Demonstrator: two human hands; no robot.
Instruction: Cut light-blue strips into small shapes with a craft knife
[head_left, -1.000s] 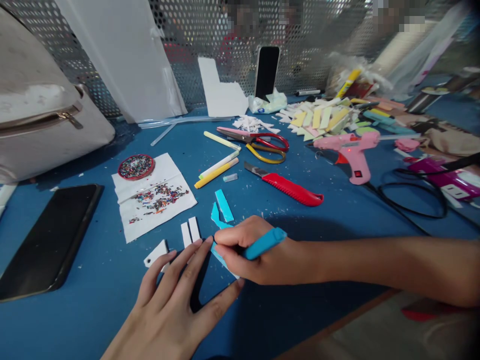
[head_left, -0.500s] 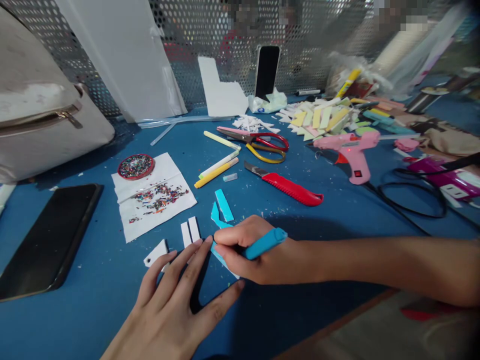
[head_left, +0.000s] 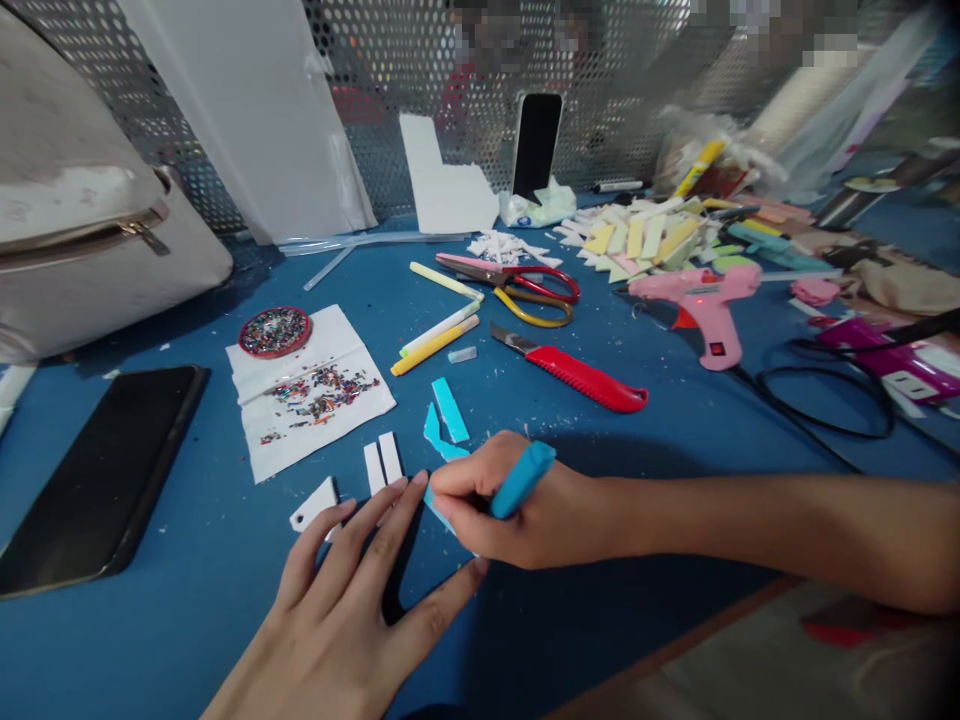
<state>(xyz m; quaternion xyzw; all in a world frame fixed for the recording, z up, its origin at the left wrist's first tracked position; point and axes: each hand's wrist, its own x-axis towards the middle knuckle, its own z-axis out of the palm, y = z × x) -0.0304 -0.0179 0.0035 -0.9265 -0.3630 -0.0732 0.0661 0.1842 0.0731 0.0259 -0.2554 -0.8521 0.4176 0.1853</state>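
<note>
Here, right hand closed around thick blue pen, tip hidden by fingers. Left hand open, palm down, fingers spread. Blue piece between left index finger and right fingertips, partly covered. White strips just beyond left fingers; red cutter farther out, beyond right hand.
</note>
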